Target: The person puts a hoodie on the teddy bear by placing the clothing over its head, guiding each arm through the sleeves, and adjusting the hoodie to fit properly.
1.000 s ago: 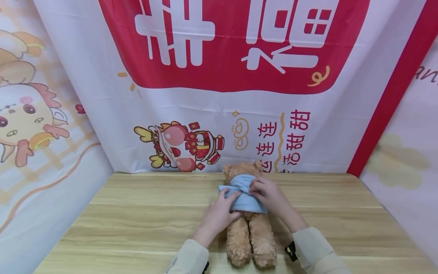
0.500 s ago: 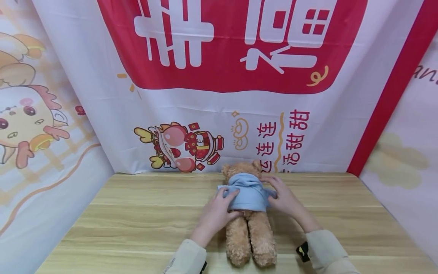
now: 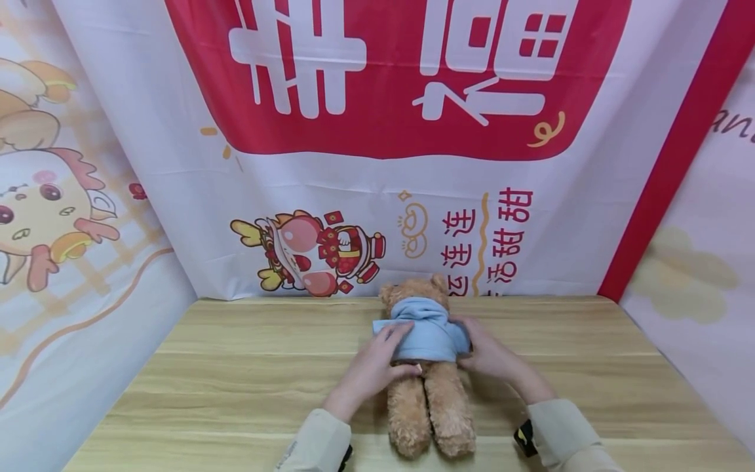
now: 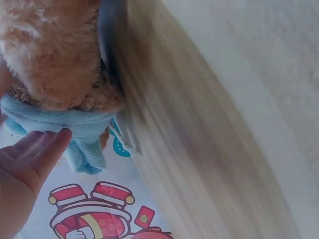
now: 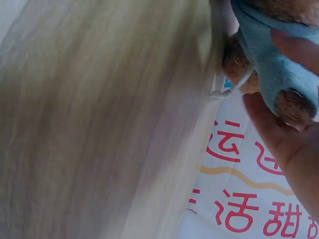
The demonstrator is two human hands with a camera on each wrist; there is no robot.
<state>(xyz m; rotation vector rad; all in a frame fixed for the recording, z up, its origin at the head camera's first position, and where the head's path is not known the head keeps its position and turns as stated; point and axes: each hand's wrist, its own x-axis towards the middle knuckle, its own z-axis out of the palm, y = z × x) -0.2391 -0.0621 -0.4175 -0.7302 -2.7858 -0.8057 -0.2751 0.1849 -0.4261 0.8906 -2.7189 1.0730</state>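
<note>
A brown teddy bear (image 3: 430,406) in a light blue hooded top (image 3: 421,331) lies on the table, head toward the back wall, face hidden. My left hand (image 3: 377,359) rests on the top's left side with fingers nearly straight; its thumb lies by the hem, near a small white tag (image 3: 419,368). In the left wrist view, those fingers (image 4: 45,152) lie flat against the blue cloth. On the right, my right hand (image 3: 486,351) holds the bear by its sleeved arm. The right wrist view shows thumb and fingers on opposite sides of the blue sleeve (image 5: 281,74).
The wood-grain table (image 3: 248,380) extends to both sides of the bear. Behind it hangs a white and red printed cloth (image 3: 383,177), and printed panels stand at left and right. A pale drawstring (image 5: 234,88) hangs from the top in the right wrist view.
My right hand has left the neck folds on the bear's back and moved right and down to its sleeved arm. The left hand stays on the top's left side, and the bear shifts slightly left.
</note>
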